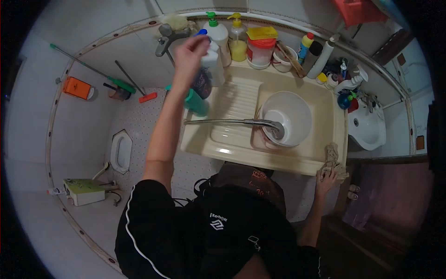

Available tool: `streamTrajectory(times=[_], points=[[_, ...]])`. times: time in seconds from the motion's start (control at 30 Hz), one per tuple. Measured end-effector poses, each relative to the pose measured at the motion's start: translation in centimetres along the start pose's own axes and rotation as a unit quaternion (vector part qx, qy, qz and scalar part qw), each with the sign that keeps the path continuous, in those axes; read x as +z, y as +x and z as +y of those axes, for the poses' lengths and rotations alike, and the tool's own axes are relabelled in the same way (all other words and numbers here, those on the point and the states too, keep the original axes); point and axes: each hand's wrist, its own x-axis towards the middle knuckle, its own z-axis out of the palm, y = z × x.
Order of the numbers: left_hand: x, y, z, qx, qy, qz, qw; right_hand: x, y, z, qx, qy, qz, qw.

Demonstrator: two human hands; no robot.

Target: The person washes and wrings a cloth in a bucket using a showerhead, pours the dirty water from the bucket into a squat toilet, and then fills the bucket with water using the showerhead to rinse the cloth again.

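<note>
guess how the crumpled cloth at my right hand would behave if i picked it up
The cloth would probably hang floppy, since it lies in loose folds on the sink rim. It seems unlikely to roll, given its uneven, crumpled shape.

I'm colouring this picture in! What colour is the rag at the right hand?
Brownish beige. The rag at the right hand shows best in the head view.

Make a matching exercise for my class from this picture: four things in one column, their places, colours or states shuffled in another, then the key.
1. white bucket
2. left hand
3. clear pump bottle
4. right hand

A. on a crumpled beige cloth
B. standing in the cream sink
C. topped in yellow
D. raised near a blue bottle cap

Pairs: 1-B, 2-D, 3-C, 4-A.
</note>
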Motion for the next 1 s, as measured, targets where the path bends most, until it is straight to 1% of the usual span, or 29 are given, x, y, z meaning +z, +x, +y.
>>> streamTrajectory(times=[0.03,0.07,0.1,0.13,0.17,0.2,0.23,0.27,0.3,0.37,0.43,0.5,0.53,0.57,0.63,0.67,0.7,0.73,0.77,0.8,0.83,0.87,0.9,0.93,0.97,1.0], points=[[-2.8,3.2,-1.6,-0.020,-0.132,0.066,0.989,0.4,-0.6,-0.7,0.004,-0.001,-0.001,1.000],[-5.8,7.2,-4.4,-0.066,-0.172,0.118,0.976,1.1,-1.4,-1.3,0.018,0.022,0.004,1.000],[-9.3,12.5,-9.7,-0.186,-0.215,0.149,0.947,1.4,-2.4,-1.9,0.032,0.042,0.007,0.999],[-9.1,12.7,-7.3,-0.280,-0.310,0.176,0.892,1.2,-3.0,-3.1,0.011,0.040,0.014,0.999],[-8.7,12.9,-5.0,-0.370,-0.396,0.203,0.815,1.5,-3.5,-3.6,-0.025,0.061,0.030,0.997],[-10.4,15.0,-8.3,-0.357,-0.380,0.163,0.838,1.7,-4.3,-4.2,-0.061,0.084,0.043,0.994],[-12.0,17.2,-11.8,-0.341,-0.364,0.121,0.858,0.7,-4.7,-5.8,-0.084,0.107,0.006,0.991],[-10.4,15.0,-10.4,-0.356,-0.361,0.119,0.854,-0.2,-4.7,-7.6,-0.107,0.134,-0.029,0.985],[-10.5,15.3,-10.0,-0.368,-0.349,0.117,0.854,-0.4,-5.1,-8.8,-0.099,0.129,-0.039,0.986],[-9.7,16.2,-9.4,-0.387,-0.324,0.114,0.856,-0.2,-5.3,-11.3,-0.271,0.112,-0.085,0.952],[-9.8,16.7,-8.9,-0.403,-0.296,0.108,0.859,-1.1,-4.3,-16.8,-0.237,0.219,-0.129,0.938],[-10.7,16.7,-8.2,-0.419,-0.266,0.104,0.862,-0.5,-4.1,-21.5,-0.255,0.213,-0.203,0.921],[-11.4,16.6,-7.7,-0.425,-0.252,0.103,0.863,0.7,-4.2,-23.9,-0.293,0.243,-0.194,0.904],[-12.0,16.6,-7.0,-0.428,-0.240,0.102,0.865,2.2,-4.2,-26.5,-0.332,0.272,-0.181,0.885],[-13.1,16.2,-5.3,-0.434,-0.216,0.096,0.869,4.6,-4.6,-33.1,-0.415,0.338,-0.162,0.829],[-13.0,16.0,-4.4,-0.438,-0.207,0.089,0.871,4.0,-4.0,-36.8,-0.413,0.333,-0.264,0.806],[-12.3,15.7,-3.6,-0.441,-0.200,0.079,0.871,5.6,-4.5,-39.7,-0.443,0.378,-0.230,0.779],[-11.7,14.5,-2.4,-0.444,-0.195,0.068,0.872,6.4,-4.9,-42.7,-0.492,0.385,-0.200,0.755],[-9.4,13.4,-1.4,-0.448,-0.190,0.058,0.872,6.8,-5.1,-44.7,-0.540,0.389,-0.170,0.726],[-10.3,12.7,-1.9,-0.367,-0.182,0.011,0.912,7.0,-5.4,-45.4,-0.534,0.383,-0.172,0.734],[-11.5,11.4,-2.5,-0.281,-0.173,-0.033,0.943,6.9,-5.9,-45.9,-0.494,0.349,-0.246,0.757],[-11.8,9.1,-2.3,-0.209,-0.135,-0.088,0.965,7.0,-6.3,-45.7,-0.450,0.312,-0.319,0.774],[-12.3,6.4,-1.6,-0.132,-0.099,-0.140,0.976,7.6,-6.2,-44.0,-0.468,0.322,-0.305,0.765],[-11.5,2.8,0.0,-0.107,-0.056,-0.165,0.979,6.6,-5.2,-41.9,-0.462,0.314,-0.306,0.771],[-10.6,-1.0,1.7,-0.082,-0.015,-0.187,0.979,4.6,-3.9,-39.5,-0.412,0.332,-0.334,0.780],[-10.7,-4.1,1.8,-0.109,-0.021,-0.222,0.969,3.1,-3.0,-36.8,-0.363,0.348,-0.360,0.786]])
